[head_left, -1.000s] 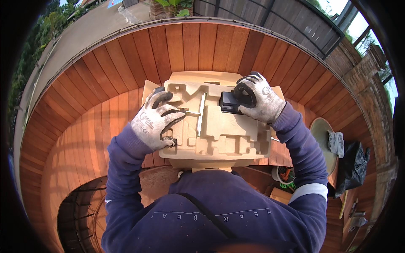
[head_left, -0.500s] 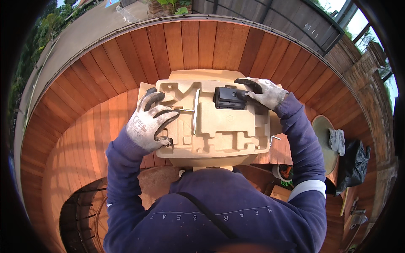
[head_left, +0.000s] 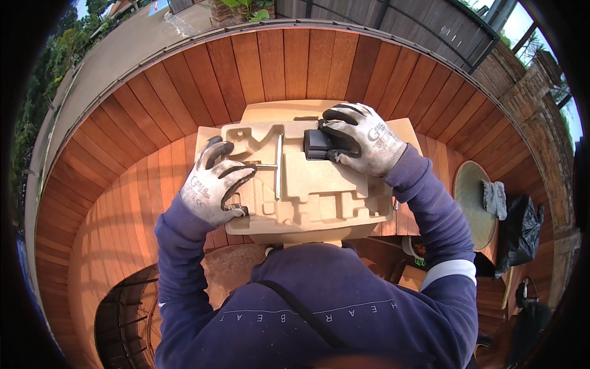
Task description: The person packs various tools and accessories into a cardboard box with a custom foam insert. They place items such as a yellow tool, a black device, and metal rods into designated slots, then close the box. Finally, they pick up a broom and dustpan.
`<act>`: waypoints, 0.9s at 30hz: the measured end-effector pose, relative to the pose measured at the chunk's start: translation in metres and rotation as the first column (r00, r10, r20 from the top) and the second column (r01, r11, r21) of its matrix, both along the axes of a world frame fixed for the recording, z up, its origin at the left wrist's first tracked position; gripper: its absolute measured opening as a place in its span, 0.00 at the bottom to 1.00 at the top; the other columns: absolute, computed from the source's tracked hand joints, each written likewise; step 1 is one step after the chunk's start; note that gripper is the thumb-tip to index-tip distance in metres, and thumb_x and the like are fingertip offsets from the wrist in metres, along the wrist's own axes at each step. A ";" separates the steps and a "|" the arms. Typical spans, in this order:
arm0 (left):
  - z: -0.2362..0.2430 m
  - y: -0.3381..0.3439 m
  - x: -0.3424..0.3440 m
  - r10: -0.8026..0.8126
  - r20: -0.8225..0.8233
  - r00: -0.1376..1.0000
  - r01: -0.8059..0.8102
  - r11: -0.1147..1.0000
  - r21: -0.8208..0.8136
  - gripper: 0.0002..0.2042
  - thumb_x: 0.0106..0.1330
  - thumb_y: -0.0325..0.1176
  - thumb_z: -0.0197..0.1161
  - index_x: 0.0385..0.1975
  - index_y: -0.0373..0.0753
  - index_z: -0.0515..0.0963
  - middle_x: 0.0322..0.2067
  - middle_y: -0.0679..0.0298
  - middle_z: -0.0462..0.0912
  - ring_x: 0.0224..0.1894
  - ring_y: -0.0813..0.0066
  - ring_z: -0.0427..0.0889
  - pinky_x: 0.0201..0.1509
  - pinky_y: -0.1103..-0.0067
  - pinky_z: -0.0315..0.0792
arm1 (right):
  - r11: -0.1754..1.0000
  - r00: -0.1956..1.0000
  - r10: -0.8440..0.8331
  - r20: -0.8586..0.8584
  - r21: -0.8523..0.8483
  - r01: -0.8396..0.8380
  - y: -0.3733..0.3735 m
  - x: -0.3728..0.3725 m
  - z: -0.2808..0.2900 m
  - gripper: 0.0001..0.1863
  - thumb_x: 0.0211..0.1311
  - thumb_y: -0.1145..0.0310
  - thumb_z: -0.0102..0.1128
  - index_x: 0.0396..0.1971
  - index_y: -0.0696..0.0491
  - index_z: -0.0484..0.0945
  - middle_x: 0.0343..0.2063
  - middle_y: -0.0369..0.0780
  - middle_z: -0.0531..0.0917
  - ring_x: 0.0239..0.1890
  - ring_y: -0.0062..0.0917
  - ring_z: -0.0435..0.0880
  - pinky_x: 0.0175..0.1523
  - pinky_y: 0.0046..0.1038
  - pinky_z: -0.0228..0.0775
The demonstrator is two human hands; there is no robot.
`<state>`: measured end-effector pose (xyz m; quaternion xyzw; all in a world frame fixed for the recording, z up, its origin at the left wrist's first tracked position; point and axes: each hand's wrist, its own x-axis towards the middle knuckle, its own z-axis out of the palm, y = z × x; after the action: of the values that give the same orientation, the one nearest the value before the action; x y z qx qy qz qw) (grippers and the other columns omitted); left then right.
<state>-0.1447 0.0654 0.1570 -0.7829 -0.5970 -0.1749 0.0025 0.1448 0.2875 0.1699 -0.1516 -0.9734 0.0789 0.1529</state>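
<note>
Taking the middle of the moulded cardboard tray (head_left: pixel 335 173) as the clock's centre, the black box (head_left: pixel 316 145) lies in it at 12 o'clock. The right hand (head_left: pixel 364 138), gloved, is at 2 o'clock, clamped on that box with its fingers over the top and its thumb along the near side, hiding the right end. The left hand (head_left: pixel 216 184), also gloved, is at 9 o'clock, well apart from the right; its fingers are spread, thumb away from forefinger, covering part of the tray's left edge. A T-shaped metal tool (head_left: pixel 279 175) sits at 10 o'clock, its crosspiece reaching to the left forefinger.

Flat cardboard (head_left: pixel 276 112) shows beneath the tray at 12 o'clock, over the slatted wooden worktop (head_left: pixel 126 209). Between 3 and 4 is a round greenish table (head_left: pixel 472 212) with a grey cloth (head_left: pixel 494 200) at its edge, and a black plastic bag (head_left: pixel 521 237) just beside it at 4. Also at 4, nearer in, the right sleeve (head_left: pixel 436 215) partly blocks a pale bucket (head_left: pixel 408 246). The person's torso (head_left: pixel 307 295) fills 6 o'clock.
</note>
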 end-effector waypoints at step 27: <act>-0.013 -0.005 0.001 0.052 -0.098 0.994 -0.036 0.986 0.161 0.42 0.27 0.37 0.81 0.55 0.45 0.82 0.54 0.63 0.81 0.67 0.45 0.67 0.76 0.49 0.60 | 0.017 0.442 -0.601 -0.666 -0.563 -0.826 -0.026 0.085 -0.051 0.44 0.71 0.46 0.53 0.75 0.63 0.55 0.60 0.57 0.77 0.37 0.33 0.83 0.36 0.30 0.76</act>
<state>-0.1438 0.0606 0.1443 -0.7747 -0.5975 -0.1819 0.0992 0.2298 0.2614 0.1187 -0.0286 -0.3631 0.8077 0.4637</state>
